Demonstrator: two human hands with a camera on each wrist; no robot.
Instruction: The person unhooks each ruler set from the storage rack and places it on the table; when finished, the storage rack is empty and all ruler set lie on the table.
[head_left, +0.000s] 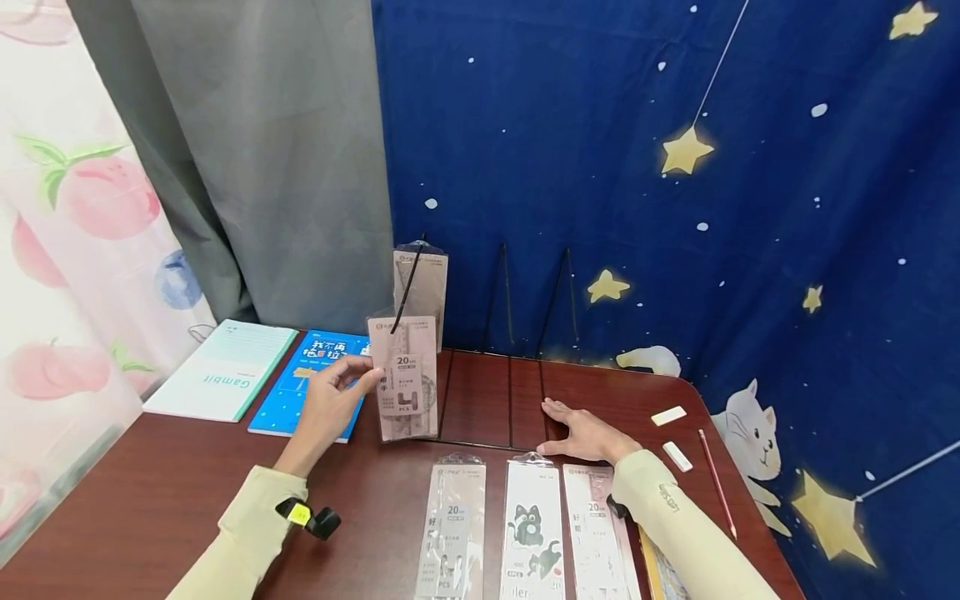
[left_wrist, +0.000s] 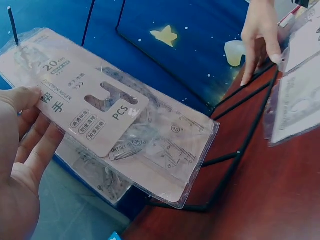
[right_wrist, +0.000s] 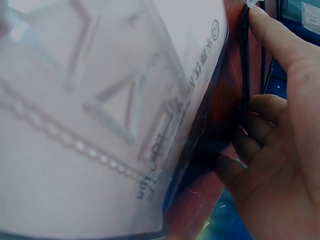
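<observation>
Dark red-brown wooden table (head_left: 172, 483). At its middle back, a black wire rack (head_left: 480, 400). Left of the rack, a blue book (head_left: 311, 383), and further left a pale green Gambit notebook (head_left: 221, 371). In front of the rack, three packaged ruler sets (head_left: 528, 533) side by side. Right of the rack, two white erasers (head_left: 670, 415) and a red pencil (head_left: 717, 483).
</observation>
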